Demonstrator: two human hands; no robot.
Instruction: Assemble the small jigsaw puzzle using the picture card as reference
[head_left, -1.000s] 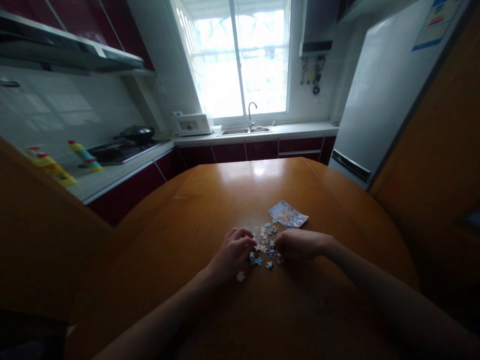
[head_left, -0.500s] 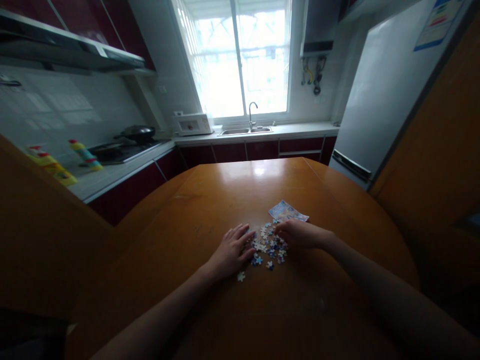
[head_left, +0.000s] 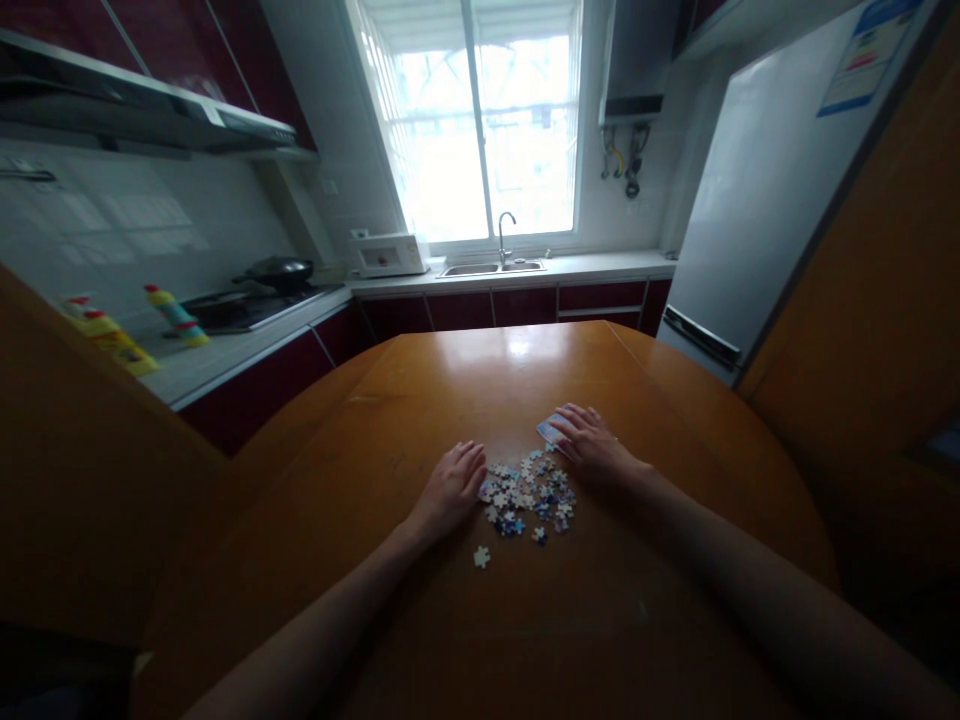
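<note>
Puzzle pcs [head_left: 525, 492] lie just right of my L hand [head_left: 448, 489], fingers loose, nearer; R hand [head_left: 592, 446]'s over the pic card [head_left: 549, 430], can't tell if gripping tbh.

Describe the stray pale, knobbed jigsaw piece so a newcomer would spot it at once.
On the rounded brown wooden table, find the cluster of small white-and-blue jigsaw pieces beside the bare left hand. Just off the cluster's near side lies the pale, knobbed piece. Unlike its bunched neighbours, it sits apart, nearest the wearer.
</note>
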